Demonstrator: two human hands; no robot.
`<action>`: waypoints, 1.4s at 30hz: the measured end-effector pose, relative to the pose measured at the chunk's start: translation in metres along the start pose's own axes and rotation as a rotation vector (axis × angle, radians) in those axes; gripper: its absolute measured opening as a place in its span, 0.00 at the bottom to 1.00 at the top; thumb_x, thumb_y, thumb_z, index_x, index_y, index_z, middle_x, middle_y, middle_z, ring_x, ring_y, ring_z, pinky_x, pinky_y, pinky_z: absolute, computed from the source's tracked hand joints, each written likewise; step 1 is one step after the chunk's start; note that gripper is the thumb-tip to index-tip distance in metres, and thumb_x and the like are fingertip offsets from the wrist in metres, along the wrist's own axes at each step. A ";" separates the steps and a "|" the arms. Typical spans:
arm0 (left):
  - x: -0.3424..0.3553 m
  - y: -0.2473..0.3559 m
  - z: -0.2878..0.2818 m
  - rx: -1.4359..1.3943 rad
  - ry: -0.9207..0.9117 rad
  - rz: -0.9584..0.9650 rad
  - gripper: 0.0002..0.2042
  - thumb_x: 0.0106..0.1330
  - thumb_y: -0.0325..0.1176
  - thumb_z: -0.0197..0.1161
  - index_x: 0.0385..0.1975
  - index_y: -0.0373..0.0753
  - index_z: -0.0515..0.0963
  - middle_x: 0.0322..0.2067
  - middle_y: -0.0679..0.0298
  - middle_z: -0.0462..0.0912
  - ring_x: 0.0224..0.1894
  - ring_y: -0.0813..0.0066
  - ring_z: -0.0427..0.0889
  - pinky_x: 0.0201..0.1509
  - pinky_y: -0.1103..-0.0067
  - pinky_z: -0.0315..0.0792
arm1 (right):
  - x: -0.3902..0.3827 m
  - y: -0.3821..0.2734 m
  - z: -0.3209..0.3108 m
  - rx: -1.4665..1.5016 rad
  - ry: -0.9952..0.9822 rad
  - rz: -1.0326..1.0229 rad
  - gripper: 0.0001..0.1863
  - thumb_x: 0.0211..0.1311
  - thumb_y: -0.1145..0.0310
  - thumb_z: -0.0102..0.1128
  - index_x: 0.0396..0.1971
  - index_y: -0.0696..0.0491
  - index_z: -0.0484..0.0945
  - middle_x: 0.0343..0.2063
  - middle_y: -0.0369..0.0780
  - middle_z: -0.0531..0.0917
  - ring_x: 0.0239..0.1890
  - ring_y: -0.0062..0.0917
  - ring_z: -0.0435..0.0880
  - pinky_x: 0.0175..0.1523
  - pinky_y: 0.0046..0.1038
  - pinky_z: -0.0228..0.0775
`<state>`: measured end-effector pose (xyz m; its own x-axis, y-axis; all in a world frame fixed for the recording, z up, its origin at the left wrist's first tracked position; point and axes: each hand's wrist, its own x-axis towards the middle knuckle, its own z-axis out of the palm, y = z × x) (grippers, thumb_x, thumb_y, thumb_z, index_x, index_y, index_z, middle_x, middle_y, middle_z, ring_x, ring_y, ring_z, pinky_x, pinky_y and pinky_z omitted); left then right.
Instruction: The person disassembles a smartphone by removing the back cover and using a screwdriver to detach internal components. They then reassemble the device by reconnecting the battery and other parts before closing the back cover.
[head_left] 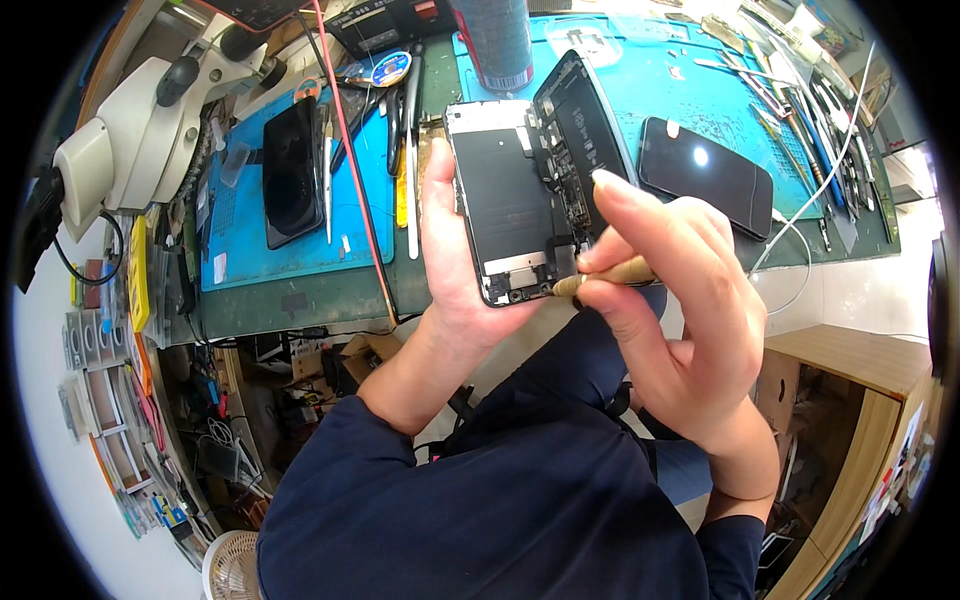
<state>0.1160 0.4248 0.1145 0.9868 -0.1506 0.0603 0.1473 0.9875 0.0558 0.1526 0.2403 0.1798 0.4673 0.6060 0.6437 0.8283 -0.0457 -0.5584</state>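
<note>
My left hand point(460, 270) is wrapped round an opened smartphone point(500, 200) held up in front of the bench. Its two halves stand apart like a book: the left half is a dark flat panel with silver strips, while the right half point(580, 125) is tilted up and shows inner parts. My right hand point(705, 310) pinches a slim tool with a tan, rounded handle point(625, 272) between thumb and fingers. The tool's narrow end points at the lower edge of the phone, near where the halves meet. Its very tip is too small to make out.
A dark phone point(705, 175) with a bright reflection lies right on a blue mat point(640, 90); another phone point(292, 172) lies left. Pliers, tweezers and a can point(494, 45) stand or lie behind. A microscope point(150, 130) juts in at left. A white cable point(835, 170) crosses the right.
</note>
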 end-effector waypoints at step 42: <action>0.003 -0.006 0.015 0.080 0.206 0.099 0.30 0.77 0.63 0.42 0.54 0.42 0.78 0.49 0.55 0.85 0.47 0.60 0.86 0.51 0.64 0.81 | -0.001 -0.003 0.005 -0.072 0.037 -0.041 0.34 0.57 0.79 0.72 0.65 0.65 0.70 0.39 0.43 0.84 0.40 0.28 0.84 0.61 0.41 0.70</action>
<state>0.1168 0.4180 0.1288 0.9903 -0.0324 -0.1351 0.0513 0.9889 0.1393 0.1485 0.2436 0.1785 0.4421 0.5789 0.6851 0.8668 -0.0792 -0.4924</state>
